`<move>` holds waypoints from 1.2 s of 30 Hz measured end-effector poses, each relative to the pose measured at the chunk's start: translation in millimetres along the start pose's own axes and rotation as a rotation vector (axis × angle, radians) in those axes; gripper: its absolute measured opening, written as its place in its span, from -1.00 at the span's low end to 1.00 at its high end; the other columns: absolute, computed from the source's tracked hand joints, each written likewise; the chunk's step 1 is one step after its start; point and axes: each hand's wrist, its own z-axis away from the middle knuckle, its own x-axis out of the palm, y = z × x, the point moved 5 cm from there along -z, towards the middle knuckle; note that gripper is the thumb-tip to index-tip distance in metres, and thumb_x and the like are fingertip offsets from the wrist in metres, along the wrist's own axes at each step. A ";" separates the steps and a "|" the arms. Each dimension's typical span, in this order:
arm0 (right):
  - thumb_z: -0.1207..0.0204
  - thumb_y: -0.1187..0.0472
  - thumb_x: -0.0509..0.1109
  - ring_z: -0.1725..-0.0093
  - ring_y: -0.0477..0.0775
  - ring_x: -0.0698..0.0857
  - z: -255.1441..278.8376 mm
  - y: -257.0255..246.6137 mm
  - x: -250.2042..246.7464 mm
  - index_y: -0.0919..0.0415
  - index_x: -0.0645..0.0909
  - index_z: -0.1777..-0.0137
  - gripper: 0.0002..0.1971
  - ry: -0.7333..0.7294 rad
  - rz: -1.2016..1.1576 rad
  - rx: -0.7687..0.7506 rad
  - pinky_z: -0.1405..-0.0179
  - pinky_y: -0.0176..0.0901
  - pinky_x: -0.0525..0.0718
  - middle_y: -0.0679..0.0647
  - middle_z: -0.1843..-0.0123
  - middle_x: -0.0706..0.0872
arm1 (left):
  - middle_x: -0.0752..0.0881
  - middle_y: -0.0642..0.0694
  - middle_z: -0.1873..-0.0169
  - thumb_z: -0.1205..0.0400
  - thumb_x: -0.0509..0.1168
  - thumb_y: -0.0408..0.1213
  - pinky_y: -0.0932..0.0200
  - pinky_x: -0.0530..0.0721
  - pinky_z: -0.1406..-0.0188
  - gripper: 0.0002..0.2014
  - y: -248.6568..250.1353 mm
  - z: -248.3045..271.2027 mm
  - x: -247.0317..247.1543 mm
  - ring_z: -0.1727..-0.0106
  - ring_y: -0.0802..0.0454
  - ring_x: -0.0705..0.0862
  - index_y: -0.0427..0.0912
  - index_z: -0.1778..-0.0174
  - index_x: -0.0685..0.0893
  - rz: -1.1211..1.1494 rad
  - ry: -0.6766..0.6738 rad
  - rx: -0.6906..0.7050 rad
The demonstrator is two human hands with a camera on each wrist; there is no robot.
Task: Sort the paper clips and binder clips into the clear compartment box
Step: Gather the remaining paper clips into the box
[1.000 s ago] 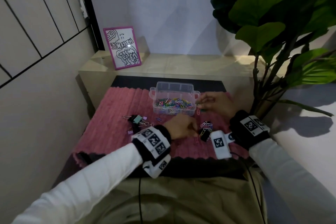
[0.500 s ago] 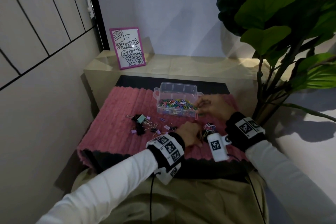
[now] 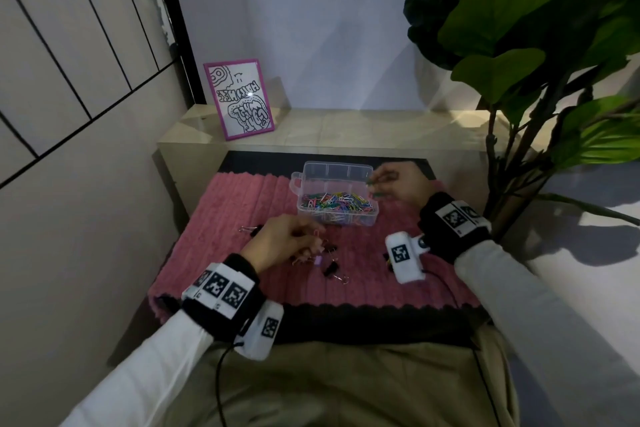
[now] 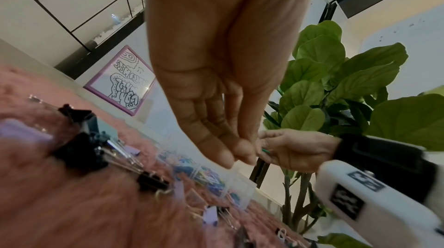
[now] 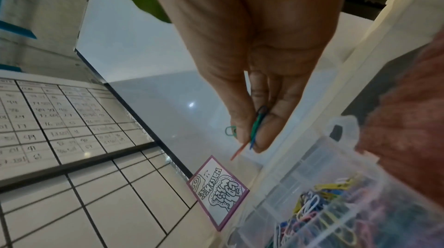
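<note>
The clear compartment box [image 3: 335, 196] sits toward the far side of the pink mat [image 3: 221, 218], its near compartments heaped with coloured paper clips [image 3: 334, 202] and its far row bare. Just beside its right edge, the right hand [image 3: 398, 185] pinches a few paper clips [image 5: 258, 124] between thumb and fingers, green and blue among them. Nearer the person, the left hand [image 3: 284, 241] hangs over the scattered binder clips [image 3: 329, 267], fingertips drawn together; whether they pinch anything, I cannot tell. A framed drawing [image 3: 239, 99] leans on the ledge behind, and a leafy plant [image 3: 519, 45] stands at the right.
</note>
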 end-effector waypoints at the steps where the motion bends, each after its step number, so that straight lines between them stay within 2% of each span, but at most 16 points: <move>1: -0.36 0.60 0.41 0.49 -0.15 0.73 -6.8 -2.5 3.4 0.28 0.60 0.31 -0.78 0.015 -0.005 0.011 0.42 -0.29 0.73 0.15 0.34 0.68 | 0.70 0.08 0.43 -0.58 0.31 -0.41 0.54 0.61 0.41 -0.79 0.5 3.2 1.3 0.54 0.40 0.63 -0.19 -0.11 0.67 -0.010 -0.005 0.008; 3: -0.38 0.58 0.41 0.39 -0.05 0.77 -15.9 -8.3 12.1 0.23 0.60 0.32 -0.76 0.034 0.009 0.024 0.38 -0.32 0.75 0.20 0.31 0.68 | 0.69 0.10 0.49 -0.56 0.33 -0.41 0.53 0.59 0.43 -0.81 -0.7 7.9 5.5 0.56 0.38 0.62 -0.21 -0.09 0.66 0.007 -0.018 0.013; 5: -0.38 0.52 0.43 0.20 0.10 0.76 -19.1 -12.5 21.5 0.29 0.66 0.25 -0.86 0.014 0.145 0.026 0.19 -0.24 0.77 0.24 0.22 0.72 | 0.71 0.00 0.44 -0.55 0.34 -0.43 0.48 0.60 0.45 -0.86 -4.1 10.8 6.1 0.56 0.33 0.62 -0.25 -0.01 0.62 0.041 -0.008 0.004; 8: -0.40 0.47 0.44 0.16 -0.01 0.70 -10.0 -14.8 24.6 0.36 0.73 0.05 -0.85 -0.034 0.427 -0.027 0.17 -0.39 0.62 0.16 0.12 0.76 | 0.72 -0.07 0.41 -0.53 0.36 -0.43 0.48 0.59 0.48 -0.91 -11.8 13.1 -4.5 0.57 0.31 0.63 -0.26 0.12 0.57 0.045 0.039 -0.010; 10: -0.42 0.48 0.41 0.05 0.07 0.75 2.0 -14.2 18.4 0.37 0.73 0.01 -0.83 -0.052 0.495 -0.098 0.03 -0.36 0.60 0.21 0.04 0.79 | 0.72 -0.08 0.39 -0.53 0.36 -0.41 0.46 0.59 0.47 -0.93 -14.6 12.6 -13.4 0.56 0.30 0.63 -0.24 0.15 0.58 0.042 0.039 -0.017; 11: -0.41 0.47 0.42 0.01 0.09 0.76 8.8 -13.9 14.1 0.38 0.73 0.02 -0.83 -0.059 0.524 -0.140 0.01 -0.43 0.57 0.23 0.02 0.80 | 0.72 -0.08 0.38 -0.53 0.36 -0.41 0.44 0.61 0.45 -0.94 -15.6 10.8 -17.6 0.54 0.31 0.63 -0.21 0.16 0.60 0.039 0.036 -0.016; 13: -0.39 0.45 0.44 0.05 0.02 0.74 23.8 -11.5 6.3 0.37 0.74 0.04 -0.84 -0.109 0.598 -0.199 0.16 -0.72 0.45 0.22 0.03 0.81 | 0.72 -0.04 0.35 -0.53 0.36 -0.40 0.44 0.65 0.40 -0.92 -14.4 4.8 -24.7 0.50 0.33 0.65 -0.12 0.20 0.63 0.032 0.039 -0.007; 15: -0.39 0.46 0.43 0.12 -0.08 0.65 35.4 -6.0 2.0 0.35 0.74 0.03 -0.84 -0.185 0.693 -0.211 0.28 -0.77 0.39 0.22 0.05 0.81 | 0.71 0.00 0.33 -0.53 0.36 -0.38 0.49 0.65 0.39 -0.87 -9.4 -5.4 -31.6 0.47 0.33 0.67 -0.03 0.22 0.66 0.006 0.061 0.013; 17: -0.41 0.48 0.40 0.12 -0.08 0.60 41.3 3.4 1.1 0.38 0.72 0.01 -0.82 -0.262 0.781 -0.185 0.29 -0.66 0.38 0.25 0.03 0.79 | 0.71 0.02 0.32 -0.54 0.35 -0.37 0.53 0.61 0.38 -0.91 -1.5 -18.9 -35.6 0.42 0.28 0.66 -0.06 0.19 0.67 -0.051 0.077 0.040; 19: -0.42 0.49 0.35 0.09 -0.03 0.60 42.8 12.2 3.3 0.42 0.68 -0.02 -0.81 -0.304 0.862 -0.127 0.23 -0.44 0.40 0.28 -0.01 0.77 | 0.70 0.01 0.31 -0.55 0.34 -0.34 0.55 0.54 0.36 -0.94 7.7 -32.9 -38.6 0.35 0.27 0.62 -0.19 0.10 0.70 -0.196 0.113 0.085; 21: -0.44 0.50 0.30 0.01 0.10 0.67 42.9 18.2 8.2 0.43 0.65 -0.05 -0.79 -0.323 0.923 -0.090 0.13 -0.34 0.40 0.30 -0.04 0.74 | 0.73 -0.08 0.23 -0.54 0.34 -0.36 0.58 0.53 0.34 -0.90 13.8 -45.1 -38.4 0.32 0.29 0.60 -0.26 0.08 0.71 -0.271 0.132 0.116; 23: -0.47 0.50 0.25 -0.07 0.18 0.69 44.2 22.7 12.1 0.41 0.63 -0.11 -0.75 -0.335 0.961 -0.067 0.11 -0.31 0.40 0.28 -0.07 0.73 | 0.77 -0.15 0.14 -0.53 0.35 -0.39 0.55 0.55 0.24 -0.92 15.9 -52.1 -30.2 0.27 0.20 0.65 -0.27 0.10 0.73 -0.349 0.040 0.118; 27: -0.44 0.47 0.28 -0.06 0.19 0.69 43.8 34.4 17.9 0.32 0.65 -0.09 -0.74 -0.388 0.998 -0.084 0.06 -0.16 0.55 0.23 -0.06 0.73 | 0.77 -0.18 0.06 -0.52 0.32 -0.42 0.07 0.64 -0.09 -0.89 1.9 -51.6 -3.3 0.03 -0.05 0.71 -0.28 0.11 0.74 -0.734 -0.266 0.104; 29: -0.41 0.43 0.31 -0.04 0.17 0.67 44.1 36.8 19.7 0.27 0.65 -0.01 -0.80 -0.398 1.007 -0.110 0.08 -0.15 0.51 0.18 -0.04 0.71 | 0.71 -0.20 0.00 -0.51 0.26 -0.44 -0.02 0.66 -0.03 -0.87 -5.9 -48.6 1.5 0.00 -0.14 0.68 -0.28 0.12 0.71 -0.859 -0.280 0.120; 31: -0.43 0.37 0.33 -0.03 0.11 0.62 46.1 36.9 21.9 0.22 0.62 0.04 -0.86 -0.413 1.033 -0.129 0.09 -0.17 0.48 0.12 -0.01 0.66 | 0.63 -0.22 -0.04 -0.51 0.19 -0.46 0.00 0.60 0.08 -0.86 -7.3 -46.4 6.4 0.02 -0.17 0.64 -0.32 0.16 0.67 -0.919 -0.269 0.159; 36: -0.40 0.44 0.25 0.07 0.11 0.60 51.8 33.7 27.6 0.18 0.53 0.27 -0.84 -0.428 1.011 -0.142 0.14 -0.13 0.51 0.06 0.15 0.56 | 0.65 -0.35 0.01 -0.48 0.15 -0.55 0.18 0.40 0.21 -0.84 -6.5 -49.7 15.4 0.04 -0.23 0.63 -0.47 0.17 0.65 -0.898 -0.306 0.195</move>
